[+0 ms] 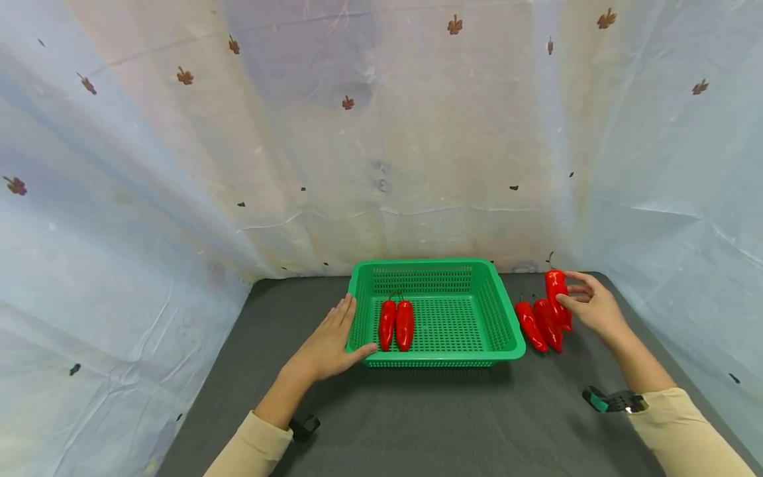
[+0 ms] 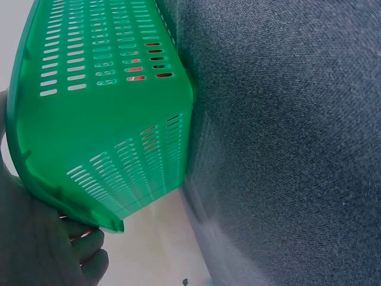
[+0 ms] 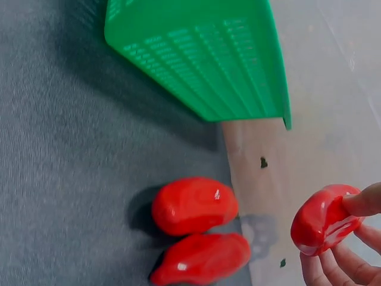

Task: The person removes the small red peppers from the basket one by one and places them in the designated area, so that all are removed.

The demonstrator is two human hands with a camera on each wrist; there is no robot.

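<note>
The right hand (image 1: pixel 593 305) pinches a red pepper (image 1: pixel 556 291) between thumb and fingers, beyond the basket's right side and raised off the bench (image 1: pixel 429 424). The left hand (image 1: pixel 330 341) lies flat against the left rim of the green basket (image 1: pixel 444 358), its fingers extended and its thumb spread apart from them at the near corner. At least two more peppers (image 3: pixel 193 205) lie side by side on the bench, just right of the basket; a strip of grey cloth separates them from its wall. Inside, two peppers (image 1: pixel 405 326) lie close together toward the left, with the mesh floor showing to their right. The basket is moulded plastic, rectangular, with slotted walls and a smooth lip, and stands near the bench's far edge, a wide stretch of bench before it. The peppers are glossy, long and tapered, some with thin dark stems. The bench has a woven, dark grey surface and rounded far corners. Behind it hangs a creased, pale sheet (image 1: pixel 429 152) printed with brown leaves; a faint mark at its middle is too blurred to read.
</note>
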